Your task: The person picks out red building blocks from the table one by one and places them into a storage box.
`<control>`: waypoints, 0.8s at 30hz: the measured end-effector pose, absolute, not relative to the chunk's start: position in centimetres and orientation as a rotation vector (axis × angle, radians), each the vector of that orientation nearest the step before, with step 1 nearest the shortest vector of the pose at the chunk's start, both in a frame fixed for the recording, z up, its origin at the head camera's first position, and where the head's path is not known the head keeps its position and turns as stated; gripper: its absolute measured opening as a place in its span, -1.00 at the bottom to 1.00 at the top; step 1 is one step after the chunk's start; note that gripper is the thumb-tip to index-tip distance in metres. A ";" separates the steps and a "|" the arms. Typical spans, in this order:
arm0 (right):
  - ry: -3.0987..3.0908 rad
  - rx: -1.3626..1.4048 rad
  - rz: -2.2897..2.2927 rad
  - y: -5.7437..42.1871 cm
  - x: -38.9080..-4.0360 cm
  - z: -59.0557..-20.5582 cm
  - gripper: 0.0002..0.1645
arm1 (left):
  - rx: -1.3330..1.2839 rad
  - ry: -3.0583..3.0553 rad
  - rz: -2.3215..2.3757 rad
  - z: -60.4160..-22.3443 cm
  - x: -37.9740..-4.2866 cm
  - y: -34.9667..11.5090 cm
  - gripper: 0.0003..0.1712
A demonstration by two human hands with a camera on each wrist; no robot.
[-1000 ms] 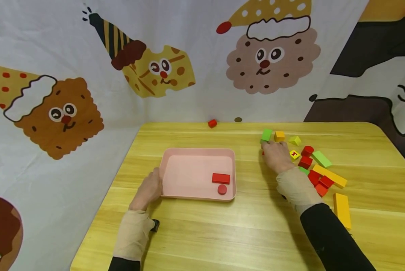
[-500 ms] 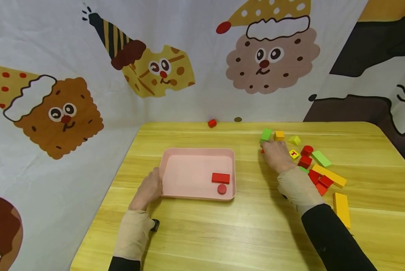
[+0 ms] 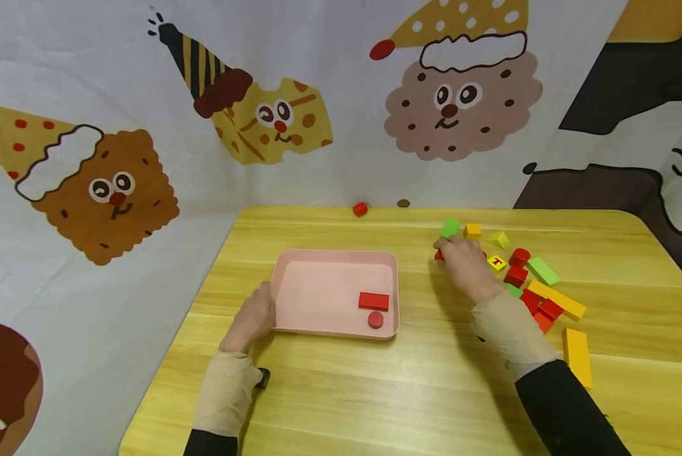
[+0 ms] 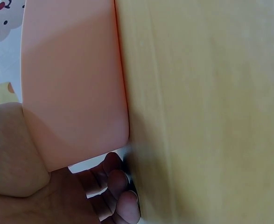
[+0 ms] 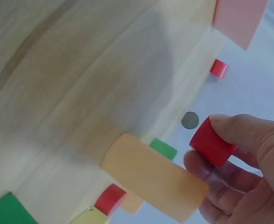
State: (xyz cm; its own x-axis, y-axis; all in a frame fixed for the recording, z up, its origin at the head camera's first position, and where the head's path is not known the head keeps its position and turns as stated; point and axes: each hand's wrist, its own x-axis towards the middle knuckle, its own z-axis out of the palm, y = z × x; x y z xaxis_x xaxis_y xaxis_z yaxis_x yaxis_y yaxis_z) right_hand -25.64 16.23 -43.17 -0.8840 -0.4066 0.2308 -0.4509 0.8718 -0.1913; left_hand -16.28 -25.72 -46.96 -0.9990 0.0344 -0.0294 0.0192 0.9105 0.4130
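Note:
My left hand (image 3: 252, 315) grips the left end of a pink tray (image 3: 332, 331). In the left wrist view the thumb side lies along the tray wall (image 4: 76, 84), with curled fingertips (image 4: 127, 205) below its corner. Inside the tray are a red rectangular block (image 3: 373, 301) and a red round block (image 3: 376, 320). Right of the tray, my right hand (image 3: 467, 266) pinches a red cylinder block (image 5: 214, 142) between thumb and fingers, clearly seen in the right wrist view. An orange cylinder block (image 5: 153, 177) stands close by the fingers there.
Several red, green, yellow and orange blocks lie on the right, including a yellow block marked T (image 3: 496, 263), a light green block (image 3: 543, 271) and a long orange block (image 3: 577, 358). A small red block (image 3: 360, 209) lies at the table's back edge, near the printed curtain (image 3: 341, 183).
My right hand has shifted slightly left and up from among the blocks, with the red cylinder block in its fingers. The left hand and tray stay put; the head view has shifted slightly.

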 end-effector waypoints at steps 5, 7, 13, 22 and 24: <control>-2.821 0.678 0.361 16.3 -25.2 -42.7 -0.69 | 0.032 3.023 0.625 -46.9 -16.3 -25.7 -0.74; -2.817 0.680 0.367 16.4 -25.0 -42.6 -0.68 | 0.029 3.019 0.617 -46.9 -16.4 -25.7 -0.74; -2.821 0.691 0.355 16.6 -24.6 -42.7 -0.63 | 0.031 3.023 0.629 -47.1 -16.4 -25.7 -0.76; -2.814 0.661 0.363 16.9 -24.1 -43.4 -0.63 | 0.027 3.027 0.640 -47.1 -16.4 -25.7 -0.77; -2.810 0.660 0.368 16.9 -24.0 -43.5 -0.65 | 0.024 3.025 0.644 -47.1 -16.4 -25.7 -0.76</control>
